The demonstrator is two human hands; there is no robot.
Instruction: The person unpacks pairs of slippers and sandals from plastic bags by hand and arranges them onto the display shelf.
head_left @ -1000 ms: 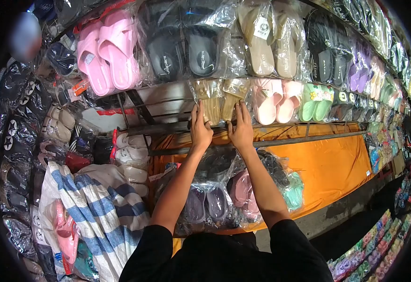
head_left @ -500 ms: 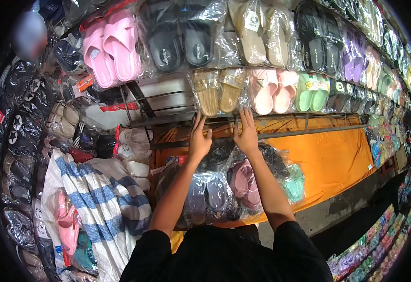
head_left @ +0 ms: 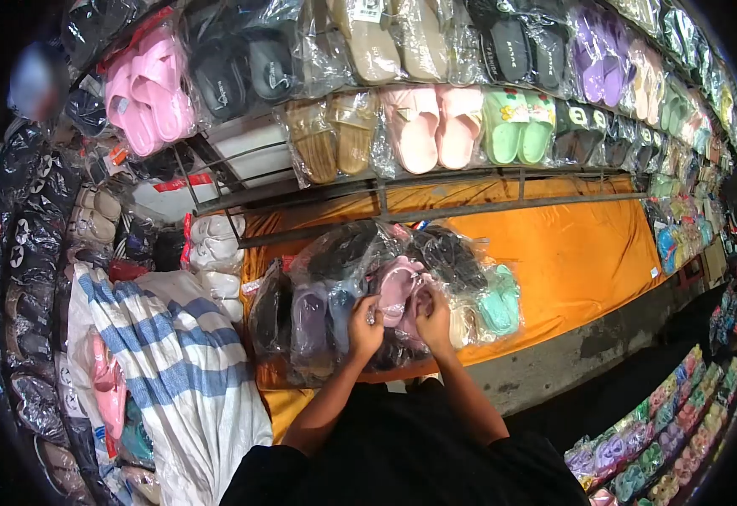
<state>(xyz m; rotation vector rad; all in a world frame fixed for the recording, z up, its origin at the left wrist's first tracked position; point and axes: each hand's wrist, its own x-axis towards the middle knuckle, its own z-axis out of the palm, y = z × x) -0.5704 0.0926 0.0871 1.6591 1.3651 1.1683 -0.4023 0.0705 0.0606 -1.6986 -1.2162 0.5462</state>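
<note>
A pair of dusty-pink slippers (head_left: 398,288) in a clear plastic bag is held between both hands, low in front of my body. My left hand (head_left: 367,327) is closed on the bag's left edge. On the other side, my right hand (head_left: 436,322) grips the right slipper through the plastic. Around them lie more bagged slippers: grey-blue ones (head_left: 309,316) to the left, black ones (head_left: 448,257) behind, and a mint-green pair (head_left: 499,299) to the right. Brown-gold sandals (head_left: 335,143) stand on the rack above, apart from my hands.
An orange cloth (head_left: 570,236) covers the surface under the pile. A metal rack rail (head_left: 452,194) runs across behind it, below light-pink slippers (head_left: 431,126) and green slippers (head_left: 518,126). A white-and-blue striped sack (head_left: 166,337) sits at left. Bagged shoes (head_left: 44,236) line the left side.
Both hands have come down from beside the brown-gold sandals on the rack and now hold the dusty-pink slippers from the pile. The view has shifted somewhat.
</note>
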